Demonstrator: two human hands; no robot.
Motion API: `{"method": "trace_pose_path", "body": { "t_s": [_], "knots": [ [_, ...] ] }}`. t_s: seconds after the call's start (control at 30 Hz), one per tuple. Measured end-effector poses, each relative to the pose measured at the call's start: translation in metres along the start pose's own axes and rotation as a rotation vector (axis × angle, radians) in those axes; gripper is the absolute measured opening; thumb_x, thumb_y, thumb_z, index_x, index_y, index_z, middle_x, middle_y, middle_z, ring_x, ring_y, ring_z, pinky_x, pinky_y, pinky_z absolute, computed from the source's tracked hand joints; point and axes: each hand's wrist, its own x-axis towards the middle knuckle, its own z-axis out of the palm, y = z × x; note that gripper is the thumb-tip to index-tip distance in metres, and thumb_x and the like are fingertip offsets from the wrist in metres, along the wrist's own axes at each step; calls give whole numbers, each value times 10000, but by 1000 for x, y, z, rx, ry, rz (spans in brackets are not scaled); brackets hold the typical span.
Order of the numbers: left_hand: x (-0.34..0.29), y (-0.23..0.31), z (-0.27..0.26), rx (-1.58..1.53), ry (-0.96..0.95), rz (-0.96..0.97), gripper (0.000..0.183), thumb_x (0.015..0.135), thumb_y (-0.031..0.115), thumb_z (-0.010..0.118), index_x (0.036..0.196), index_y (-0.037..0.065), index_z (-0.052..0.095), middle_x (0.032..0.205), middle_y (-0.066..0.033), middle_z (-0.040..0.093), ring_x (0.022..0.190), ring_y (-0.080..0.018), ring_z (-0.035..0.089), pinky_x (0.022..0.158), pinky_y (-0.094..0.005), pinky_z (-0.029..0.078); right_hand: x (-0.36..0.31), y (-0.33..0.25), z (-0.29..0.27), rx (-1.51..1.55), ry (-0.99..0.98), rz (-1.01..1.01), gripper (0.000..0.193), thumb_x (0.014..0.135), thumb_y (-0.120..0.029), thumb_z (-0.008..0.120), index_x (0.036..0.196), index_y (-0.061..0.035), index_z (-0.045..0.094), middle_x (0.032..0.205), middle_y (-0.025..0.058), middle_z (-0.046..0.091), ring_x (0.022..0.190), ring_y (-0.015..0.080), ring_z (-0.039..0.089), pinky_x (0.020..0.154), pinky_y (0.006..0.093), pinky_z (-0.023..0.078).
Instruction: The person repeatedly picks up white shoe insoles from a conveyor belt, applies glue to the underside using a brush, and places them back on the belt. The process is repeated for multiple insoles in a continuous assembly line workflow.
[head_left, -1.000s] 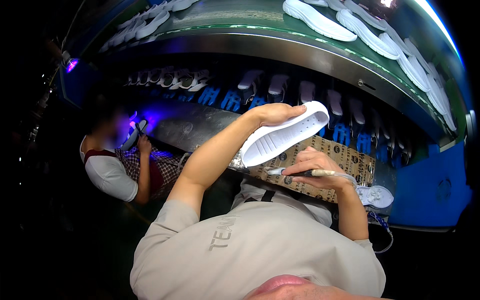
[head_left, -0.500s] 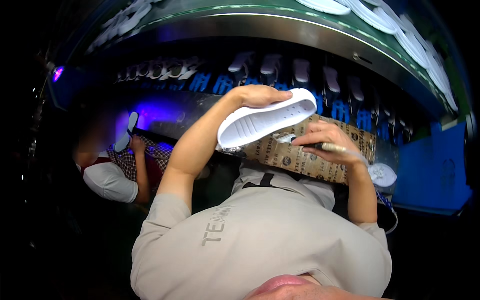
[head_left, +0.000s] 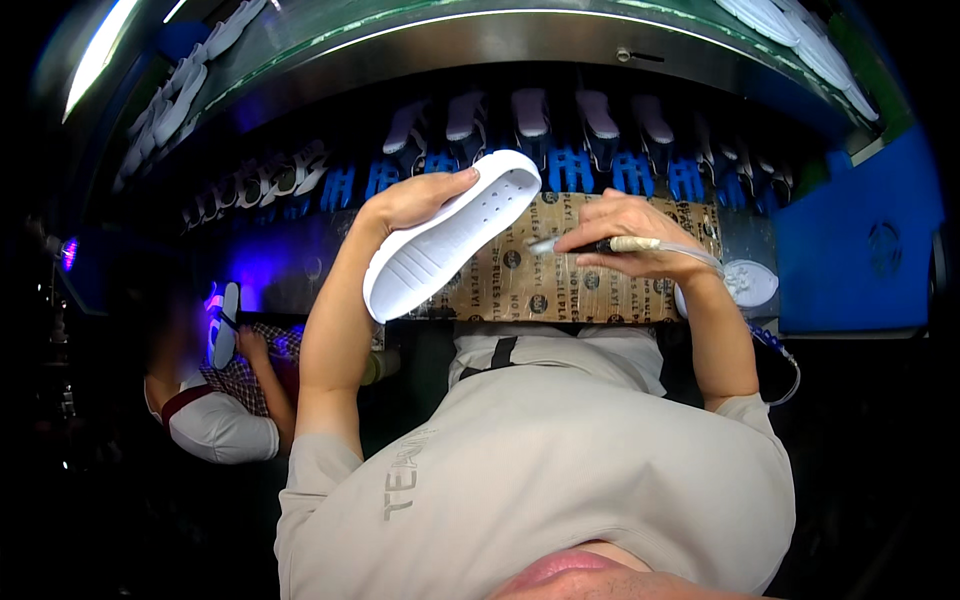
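My left hand grips a white shoe sole by its far-left rim, thumb on the edge. The sole is tilted, with its hollow inner side facing up; ridges show at the near end and small holes at the far end. My right hand is closed round a brush with pale bristles and a dark and cream handle. A clear tube runs from the handle back over my right wrist. The bristles point left at the sole and stand a little apart from it, over a printed brown sheet on the bench.
A round white piece lies right of the sheet, beside a blue panel. Beyond the bench stand shoes on blue holders. Higher up, a metal-edged shelf carries white soles. At left, a co-worker holds a sole.
The whole view has turned and shifted. The sole now stands steeper, with its near end drawn lower. The brush has moved away from the sole's near edge, still in my right hand.
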Motion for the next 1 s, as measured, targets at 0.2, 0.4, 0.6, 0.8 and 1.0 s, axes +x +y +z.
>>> {"method": "trace_pose_path", "body": {
  "t_s": [0.2,0.4,0.6,0.8,1.0],
  "knots": [
    [5,-26,9,-762,-2,206,562,1109,433,369,1418,6,564,1205,-239,691,1002,-278,743,859,-405,621,-33,32,17,334,548,121,271,867,-115,754,1133,-71,779,868,51,728,760,158,612,666,286,477],
    [61,162,-152,-774,-468,844,609,1113,417,290,1473,-56,421,1196,-291,640,1038,-394,706,863,-485,634,-60,43,41,553,635,350,293,891,-138,734,1163,-33,760,968,61,695,851,164,605,765,284,474],
    [93,208,-335,-661,564,421,556,1113,362,332,1449,-68,442,1257,-258,634,1168,-382,656,917,-478,603,-51,63,78,558,530,347,289,862,-109,748,1140,-31,765,937,78,711,838,177,633,759,291,496],
    [96,75,-373,785,1390,-107,610,960,312,574,1491,33,462,1459,-350,464,1348,-492,490,1103,-654,351,-50,87,114,560,376,531,307,858,-29,716,1163,-31,754,1011,102,718,916,204,673,821,301,520],
    [18,-21,-424,643,1596,-765,743,965,310,553,1632,194,248,1617,-400,144,1450,-632,209,1133,-737,149,-42,110,158,460,556,443,272,854,-20,728,1125,6,747,910,123,680,814,233,652,735,321,501]
  ]
}}
